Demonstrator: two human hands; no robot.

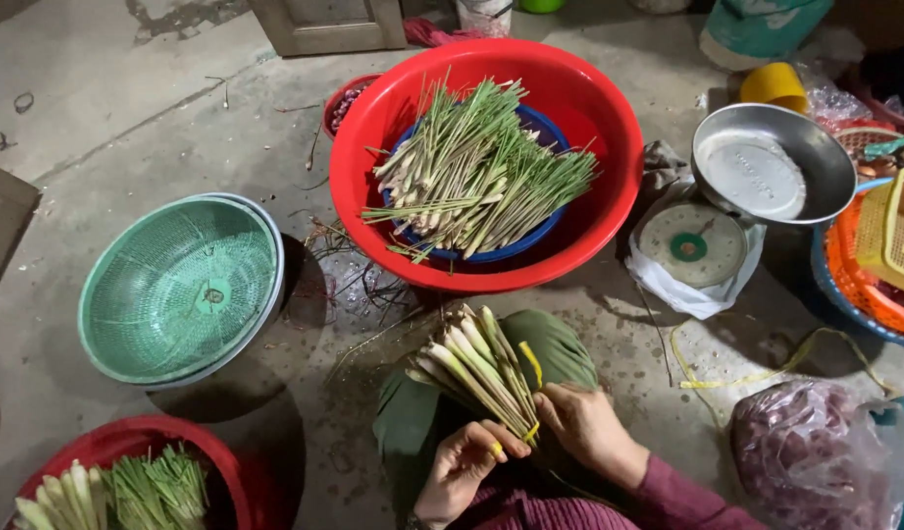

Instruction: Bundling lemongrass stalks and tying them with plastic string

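A bundle of pale green lemongrass stalks (479,365) lies over a green leaf (552,345) in front of me. My right hand (591,428) grips the bundle's lower end, where a yellow band (532,365) runs round the stalks. My left hand (464,465) is closed at the bundle's base, pinching the yellow band's end between its fingers. A big red basin (609,118) farther off holds a blue basket (544,126) heaped with loose lemongrass (481,172).
A green mesh colander (177,290) sits at the left. Another red basin (128,442) with lemongrass is at the bottom left. A dial scale (693,245) with a steel pan (775,162) stands on the right, next to an orange basket (864,285) and a bag of shallots (805,456).
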